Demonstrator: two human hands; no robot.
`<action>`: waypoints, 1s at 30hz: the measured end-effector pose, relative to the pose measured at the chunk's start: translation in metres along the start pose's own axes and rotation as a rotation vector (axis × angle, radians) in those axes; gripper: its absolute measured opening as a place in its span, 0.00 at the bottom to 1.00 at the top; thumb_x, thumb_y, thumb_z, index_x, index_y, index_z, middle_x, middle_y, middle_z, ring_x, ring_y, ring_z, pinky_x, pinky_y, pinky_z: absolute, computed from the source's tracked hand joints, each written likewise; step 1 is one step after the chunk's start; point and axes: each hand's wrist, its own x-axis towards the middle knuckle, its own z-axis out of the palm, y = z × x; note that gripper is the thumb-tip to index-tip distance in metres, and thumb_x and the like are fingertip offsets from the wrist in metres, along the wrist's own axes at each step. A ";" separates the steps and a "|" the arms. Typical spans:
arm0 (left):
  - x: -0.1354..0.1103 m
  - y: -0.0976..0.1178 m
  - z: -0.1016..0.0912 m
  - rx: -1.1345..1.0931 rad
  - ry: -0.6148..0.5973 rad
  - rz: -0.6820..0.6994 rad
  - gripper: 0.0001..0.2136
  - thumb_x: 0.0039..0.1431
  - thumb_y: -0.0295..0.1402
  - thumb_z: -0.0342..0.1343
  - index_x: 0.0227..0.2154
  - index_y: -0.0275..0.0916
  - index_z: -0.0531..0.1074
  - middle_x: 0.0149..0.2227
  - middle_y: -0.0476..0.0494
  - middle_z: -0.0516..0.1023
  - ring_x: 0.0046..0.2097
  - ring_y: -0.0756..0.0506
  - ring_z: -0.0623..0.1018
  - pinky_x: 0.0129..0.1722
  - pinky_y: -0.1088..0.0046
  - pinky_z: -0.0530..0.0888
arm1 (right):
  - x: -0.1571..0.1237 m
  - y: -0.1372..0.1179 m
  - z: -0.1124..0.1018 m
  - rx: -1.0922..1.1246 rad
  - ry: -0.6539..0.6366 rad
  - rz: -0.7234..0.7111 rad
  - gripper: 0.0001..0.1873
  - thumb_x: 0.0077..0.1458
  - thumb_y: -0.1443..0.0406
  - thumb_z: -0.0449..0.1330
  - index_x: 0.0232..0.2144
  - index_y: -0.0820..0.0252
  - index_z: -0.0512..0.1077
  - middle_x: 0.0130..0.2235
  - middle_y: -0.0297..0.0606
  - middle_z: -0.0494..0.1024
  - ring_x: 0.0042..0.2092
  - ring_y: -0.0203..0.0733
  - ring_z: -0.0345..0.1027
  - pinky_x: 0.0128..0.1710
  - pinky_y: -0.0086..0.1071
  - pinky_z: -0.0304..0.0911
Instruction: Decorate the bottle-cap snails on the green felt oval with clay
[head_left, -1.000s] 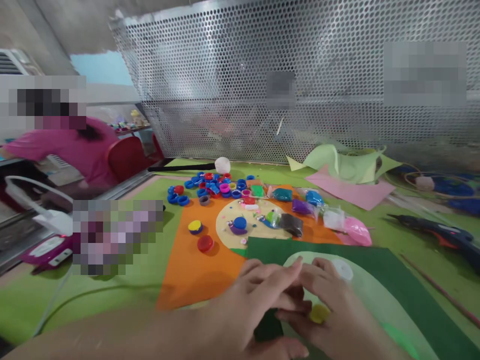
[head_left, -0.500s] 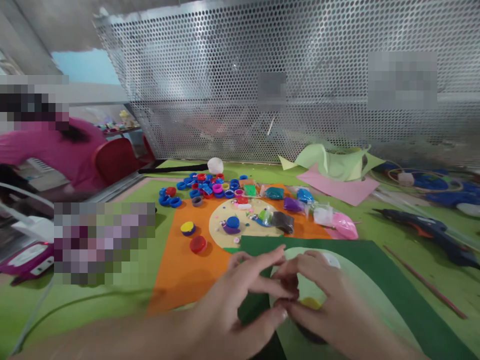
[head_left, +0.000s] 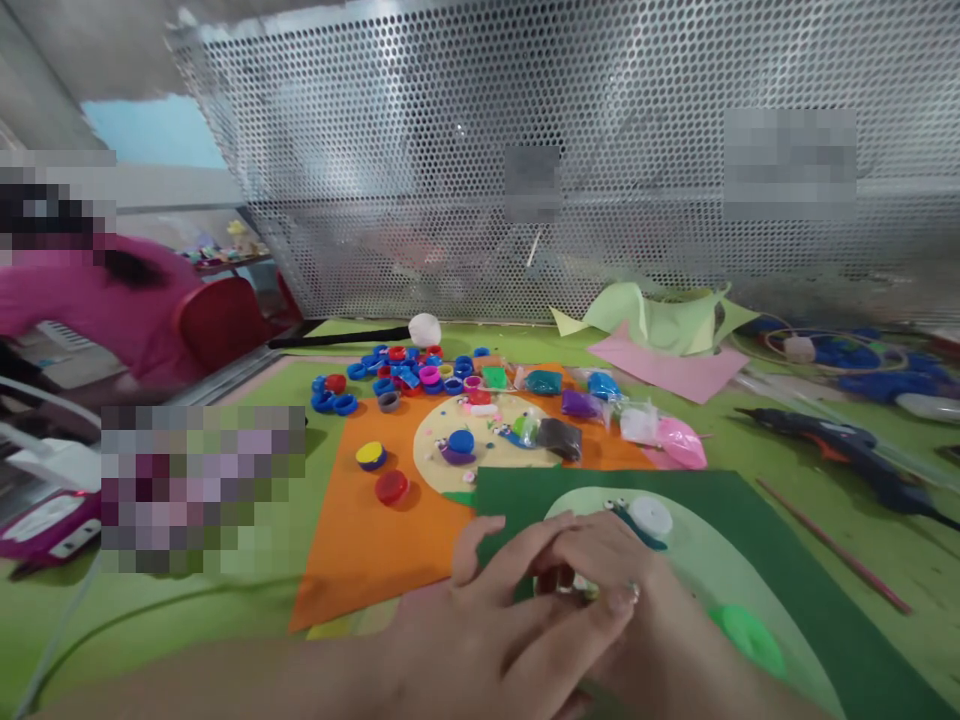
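Green tabletop (head_left: 150, 620) — right hand (head_left: 626, 552) part-hidden

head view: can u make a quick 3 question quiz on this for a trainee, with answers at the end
1. True or false: the red cap next to the yellow-topped cap lies on the orange sheet.

2. Pick one: what colour is the packet closest to the glue gun?
a) teal
b) purple
c) pink

3. In a few words: where the person's hands overlap, which is in front in the view, and can you tell what is between them?

Key
1. True.
2. c, the pink packet.
3. The left hand; it covers part of the right hand. What is between them is too hidden to tell.
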 end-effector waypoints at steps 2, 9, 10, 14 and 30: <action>-0.001 -0.002 -0.002 -0.037 0.065 -0.011 0.30 0.51 0.26 0.56 0.58 0.41 0.56 0.48 0.37 0.75 0.59 0.32 0.62 0.57 0.48 0.56 | 0.002 0.001 -0.005 0.018 0.001 0.007 0.09 0.41 0.74 0.57 0.24 0.55 0.67 0.27 0.29 0.75 0.29 0.37 0.69 0.31 0.32 0.63; -0.007 -0.007 -0.007 -0.381 0.239 -0.385 0.28 0.57 0.31 0.51 0.59 0.50 0.48 0.44 0.47 0.78 0.54 0.40 0.68 0.56 0.55 0.59 | 0.008 0.001 -0.026 -0.008 -0.031 0.148 0.09 0.43 0.71 0.63 0.29 0.54 0.70 0.28 0.29 0.75 0.31 0.37 0.68 0.31 0.30 0.64; -0.007 -0.006 -0.006 -0.405 0.216 -0.384 0.29 0.57 0.30 0.51 0.59 0.51 0.48 0.44 0.48 0.77 0.54 0.41 0.69 0.56 0.55 0.59 | 0.008 0.001 -0.024 -0.005 -0.040 0.148 0.10 0.42 0.72 0.62 0.29 0.54 0.70 0.28 0.29 0.74 0.31 0.37 0.68 0.31 0.31 0.64; -0.003 -0.003 0.000 -0.404 0.114 -0.267 0.33 0.50 0.26 0.56 0.58 0.49 0.51 0.48 0.47 0.75 0.54 0.39 0.68 0.58 0.57 0.56 | 0.006 -0.002 -0.013 -0.016 -0.097 0.147 0.10 0.40 0.73 0.62 0.27 0.55 0.71 0.28 0.30 0.75 0.31 0.39 0.68 0.32 0.33 0.64; 0.003 0.005 -0.002 -0.097 -0.032 -0.317 0.30 0.48 0.26 0.53 0.57 0.44 0.57 0.58 0.35 0.62 0.57 0.33 0.65 0.50 0.54 0.67 | 0.003 -0.003 -0.012 0.151 -0.206 0.162 0.07 0.44 0.72 0.58 0.26 0.54 0.70 0.30 0.29 0.75 0.31 0.35 0.68 0.30 0.26 0.62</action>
